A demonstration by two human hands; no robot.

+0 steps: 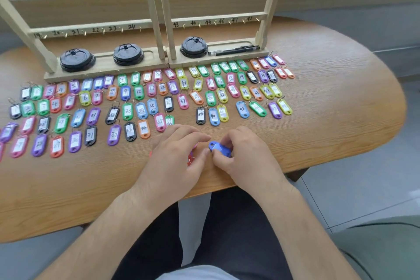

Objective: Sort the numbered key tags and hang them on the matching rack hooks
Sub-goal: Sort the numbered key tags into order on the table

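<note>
Nearest me, right grip [245, 154] pinches the blue tag [221, 150] by the tabletop's [318, 143] near edge, long axis left-right, hole end just beside left grip [177, 154]. Whether that holds the red tags [190, 159] beneath, I cannot tell.

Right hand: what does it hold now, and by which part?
The right hand pinches a blue key tag by the end away from its hole; the holed end sticks out toward the left hand.
</note>
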